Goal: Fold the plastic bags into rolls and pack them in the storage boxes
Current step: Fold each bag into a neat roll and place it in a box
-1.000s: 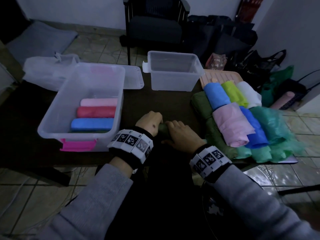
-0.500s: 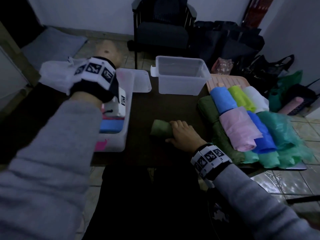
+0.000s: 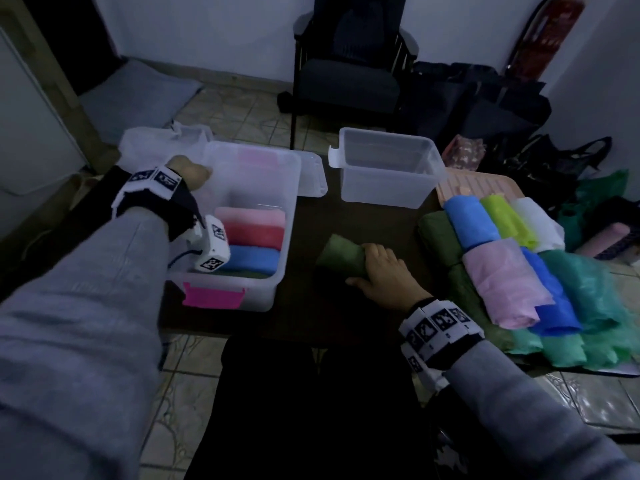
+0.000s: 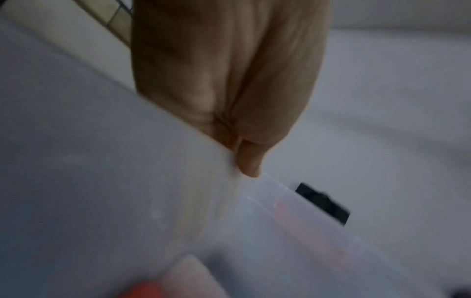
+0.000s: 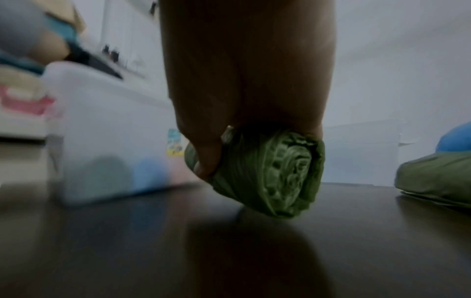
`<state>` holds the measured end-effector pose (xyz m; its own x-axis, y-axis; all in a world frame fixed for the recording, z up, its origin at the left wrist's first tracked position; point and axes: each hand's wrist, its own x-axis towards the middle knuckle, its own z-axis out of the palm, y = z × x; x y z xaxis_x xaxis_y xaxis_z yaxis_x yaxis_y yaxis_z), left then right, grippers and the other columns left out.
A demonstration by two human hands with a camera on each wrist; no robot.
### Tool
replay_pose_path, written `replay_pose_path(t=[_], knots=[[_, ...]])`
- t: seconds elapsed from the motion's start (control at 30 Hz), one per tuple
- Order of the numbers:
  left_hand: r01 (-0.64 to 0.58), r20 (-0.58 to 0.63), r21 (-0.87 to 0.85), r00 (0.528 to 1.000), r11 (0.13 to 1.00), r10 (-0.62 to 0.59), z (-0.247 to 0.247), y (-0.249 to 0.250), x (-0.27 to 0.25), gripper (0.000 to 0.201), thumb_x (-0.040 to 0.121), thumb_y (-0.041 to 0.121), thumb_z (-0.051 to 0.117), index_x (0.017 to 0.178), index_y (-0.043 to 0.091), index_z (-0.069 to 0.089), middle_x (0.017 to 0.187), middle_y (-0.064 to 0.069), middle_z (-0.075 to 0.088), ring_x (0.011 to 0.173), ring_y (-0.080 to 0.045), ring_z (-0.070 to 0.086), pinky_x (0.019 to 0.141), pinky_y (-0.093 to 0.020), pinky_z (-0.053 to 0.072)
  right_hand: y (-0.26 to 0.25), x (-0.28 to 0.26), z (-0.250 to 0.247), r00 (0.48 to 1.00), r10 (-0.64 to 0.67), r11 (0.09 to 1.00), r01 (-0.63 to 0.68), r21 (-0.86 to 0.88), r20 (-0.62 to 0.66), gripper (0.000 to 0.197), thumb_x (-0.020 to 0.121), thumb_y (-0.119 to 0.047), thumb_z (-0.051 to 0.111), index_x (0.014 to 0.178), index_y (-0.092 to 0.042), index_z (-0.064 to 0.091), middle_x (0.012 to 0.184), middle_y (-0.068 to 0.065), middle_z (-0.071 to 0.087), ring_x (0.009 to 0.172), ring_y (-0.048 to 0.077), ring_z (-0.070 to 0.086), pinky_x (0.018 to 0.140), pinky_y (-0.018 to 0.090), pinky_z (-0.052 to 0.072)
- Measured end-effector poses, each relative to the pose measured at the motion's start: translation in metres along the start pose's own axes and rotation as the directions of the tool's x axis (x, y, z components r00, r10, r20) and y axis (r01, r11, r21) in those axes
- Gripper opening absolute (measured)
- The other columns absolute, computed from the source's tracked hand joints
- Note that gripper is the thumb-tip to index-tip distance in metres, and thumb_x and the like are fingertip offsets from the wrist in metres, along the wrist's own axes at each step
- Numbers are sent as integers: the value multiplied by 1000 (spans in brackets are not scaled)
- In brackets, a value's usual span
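Desk [image 3: 304,216]: dark, dim room.
Right hand [image 3: 384,271]: curled round green roll [image 3: 341,254], keeping it wound.
Left hand [image 3: 188,171]: pinches box [image 3: 277,271] rim, steadying it.

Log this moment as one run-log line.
left hand: grips rim of storage box | right hand: holds green roll on table | packed: pink, red, blue rolls

L wrist view is motion-blurred: left hand [image 4: 226,84] fingertips sit behind the box [image 4: 102,181] rim, so the grip on it can't be read. Head view: wrist unit covers part of the blue roll [image 3: 254,259]; a green roll below it barely shows. Right hand [image 3: 384,275] hides the near end of the green roll [image 3: 341,252]. R wrist view: fingers wrap out of sight, box blurred.
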<state>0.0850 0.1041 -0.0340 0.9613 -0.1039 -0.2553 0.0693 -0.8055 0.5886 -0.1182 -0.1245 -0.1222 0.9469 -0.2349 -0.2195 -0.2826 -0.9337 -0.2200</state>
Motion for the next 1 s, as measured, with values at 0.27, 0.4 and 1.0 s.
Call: replay_pose_path(t=[0.27, 0.4, 1.0], knots=[[-91, -134, -267, 989, 959, 57, 0, -16, -18, 34, 100, 23, 40, 107, -3, 59, 115, -25, 58, 116, -38, 52, 88, -34, 41, -44, 15, -61, 854, 5, 956, 149, 254, -520, 60, 87, -37, 62, 130, -2, 38, 126, 16, 47, 116, 29, 45, 97, 43, 40], [-168, -220, -464, 973, 870, 70, 4, -19, -40, 29, 96, 27, 47, 76, 9, 57, 87, -17, 57, 101, -35, 60, 85, -37, 47, -90, 16, -85, 636, -129, 934, 335, 122, -761, 62, 83, -35, 63, 129, 0, 42, 118, 18, 50, 107, 30, 48, 86, 35, 36], [-400, -436, -235, 858, 886, 271, 6, -20, -94, 37, 99, 22, 40, 63, 16, 38, 76, -3, 48, 77, -17, 43, 58, -20, 20, -150, 60, -71, 867, -284, 918, 122, -376, -410, 49, 84, -29, 64, 121, -5, 44, 120, 13, 48, 109, 30, 47, 89, 42, 40]])
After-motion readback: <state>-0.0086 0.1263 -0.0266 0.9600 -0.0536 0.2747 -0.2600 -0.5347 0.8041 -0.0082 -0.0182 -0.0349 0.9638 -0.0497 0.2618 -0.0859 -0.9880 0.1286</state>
